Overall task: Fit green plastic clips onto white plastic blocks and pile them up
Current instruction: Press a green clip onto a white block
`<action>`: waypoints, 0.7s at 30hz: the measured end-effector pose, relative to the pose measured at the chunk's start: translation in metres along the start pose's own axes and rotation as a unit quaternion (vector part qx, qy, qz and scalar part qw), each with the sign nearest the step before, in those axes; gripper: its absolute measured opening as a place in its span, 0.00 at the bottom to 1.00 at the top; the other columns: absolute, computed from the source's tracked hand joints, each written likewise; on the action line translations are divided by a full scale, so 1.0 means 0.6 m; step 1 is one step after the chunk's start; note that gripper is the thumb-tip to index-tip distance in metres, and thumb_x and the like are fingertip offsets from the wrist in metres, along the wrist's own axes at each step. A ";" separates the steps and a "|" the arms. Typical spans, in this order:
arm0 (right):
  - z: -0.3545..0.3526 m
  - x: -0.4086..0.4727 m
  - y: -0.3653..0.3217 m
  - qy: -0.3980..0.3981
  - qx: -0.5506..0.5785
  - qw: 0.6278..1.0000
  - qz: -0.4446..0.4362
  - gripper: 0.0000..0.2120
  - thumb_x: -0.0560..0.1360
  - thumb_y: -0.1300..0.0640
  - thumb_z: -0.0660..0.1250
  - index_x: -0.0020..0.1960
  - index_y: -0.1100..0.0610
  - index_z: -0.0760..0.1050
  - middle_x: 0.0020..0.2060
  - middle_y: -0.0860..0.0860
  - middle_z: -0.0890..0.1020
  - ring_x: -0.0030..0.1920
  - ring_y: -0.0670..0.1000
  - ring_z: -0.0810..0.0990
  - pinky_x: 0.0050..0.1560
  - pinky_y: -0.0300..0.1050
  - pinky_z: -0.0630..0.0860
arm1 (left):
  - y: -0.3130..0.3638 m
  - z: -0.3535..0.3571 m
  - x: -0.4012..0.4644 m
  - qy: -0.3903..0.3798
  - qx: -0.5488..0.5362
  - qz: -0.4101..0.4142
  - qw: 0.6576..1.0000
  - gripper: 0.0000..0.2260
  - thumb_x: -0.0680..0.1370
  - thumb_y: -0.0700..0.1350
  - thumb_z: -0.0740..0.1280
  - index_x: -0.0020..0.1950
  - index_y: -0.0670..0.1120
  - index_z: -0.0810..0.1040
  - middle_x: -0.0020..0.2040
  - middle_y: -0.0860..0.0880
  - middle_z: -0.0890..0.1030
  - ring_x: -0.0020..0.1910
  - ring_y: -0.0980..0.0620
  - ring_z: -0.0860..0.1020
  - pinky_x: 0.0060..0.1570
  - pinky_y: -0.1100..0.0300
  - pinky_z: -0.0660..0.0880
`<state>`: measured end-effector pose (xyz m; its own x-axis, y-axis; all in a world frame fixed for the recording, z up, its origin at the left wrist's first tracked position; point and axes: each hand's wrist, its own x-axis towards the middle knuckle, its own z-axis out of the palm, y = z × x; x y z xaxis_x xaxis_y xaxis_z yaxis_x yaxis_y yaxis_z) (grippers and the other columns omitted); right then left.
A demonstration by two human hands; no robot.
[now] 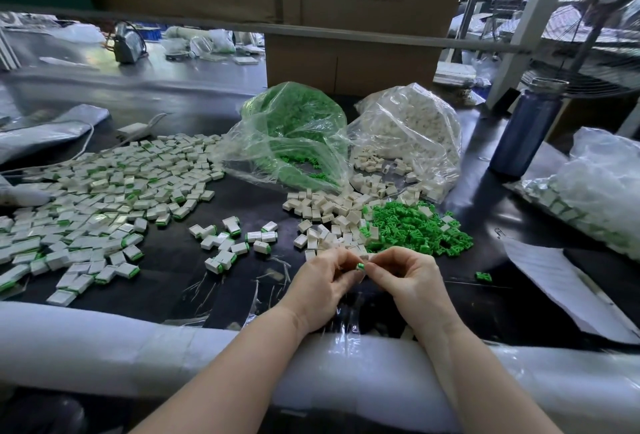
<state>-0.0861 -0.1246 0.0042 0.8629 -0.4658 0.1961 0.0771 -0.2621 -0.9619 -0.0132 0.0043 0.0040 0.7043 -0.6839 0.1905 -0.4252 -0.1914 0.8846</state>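
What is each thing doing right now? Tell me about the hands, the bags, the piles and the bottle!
left hand: curled, pinching the piece
right hand: curled, pinching the piece
green clip: held between both hands
green bag: open, clips spilling out
white bag: open, blocks spilling out
finished pile: spread loosely
blue bottle: upright, capped

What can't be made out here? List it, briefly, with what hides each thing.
Head view only:
- White block in the left hand: hidden by both hands' fingers; only the green clip shows.
- How far the clip is seated: too small, covered by the right hand.
- Green bag and white bag: how full they are is blurred by wrinkled plastic.
- Finished pile: cut off by the left edge.
- Paper sheet: print too small.
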 end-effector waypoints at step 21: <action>-0.001 -0.001 -0.004 0.087 -0.124 0.988 -0.028 0.08 0.71 0.60 0.72 0.35 0.53 0.76 0.31 0.47 0.78 0.33 0.43 0.74 0.35 0.31 0.70 | 0.000 -0.004 -0.001 0.149 0.054 0.004 0.987 0.09 0.76 0.38 0.67 0.55 0.46 0.78 0.43 0.52 0.79 0.41 0.55 0.78 0.48 0.63 0.77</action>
<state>-0.0869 -0.1243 0.0064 0.7595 -0.5778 0.2987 -0.0216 -0.4813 -0.8763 -0.0121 0.0062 0.0046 0.8299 -0.4518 0.3272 -0.4774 -0.2718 0.8356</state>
